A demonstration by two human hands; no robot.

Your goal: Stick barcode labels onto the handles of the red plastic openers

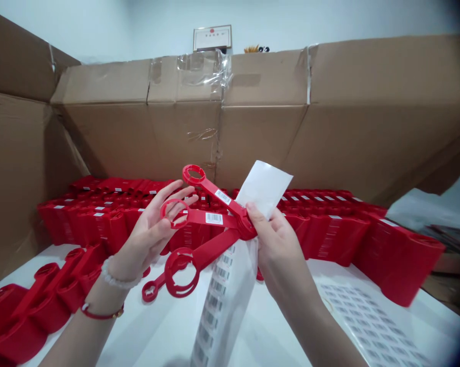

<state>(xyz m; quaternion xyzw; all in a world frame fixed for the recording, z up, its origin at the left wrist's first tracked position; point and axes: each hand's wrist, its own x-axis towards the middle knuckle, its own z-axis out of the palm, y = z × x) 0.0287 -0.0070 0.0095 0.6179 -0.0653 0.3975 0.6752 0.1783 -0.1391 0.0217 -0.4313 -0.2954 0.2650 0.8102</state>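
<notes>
My right hand (274,237) is closed on the joined ends of three fanned red plastic ring wrenches and on a curled white sheet of barcode labels (214,306). The upper wrench (210,188) and the middle wrench (199,216) each bear a white barcode sticker on the handle. No sticker shows on the lower wrench (214,251), which has a larger ring. My left hand (157,224) is open, fingers spread, just behind the middle wrench's ring; whether it touches the ring I cannot tell. A smaller red ring (150,291) shows below, partly hidden.
Stacked red wrenches (100,227) with white stickers line the back of the white table (149,336). More red wrenches (39,308) lie at the left. Another barcode label sheet (371,321) lies at the right. Cardboard boxes (260,132) wall off the back and left.
</notes>
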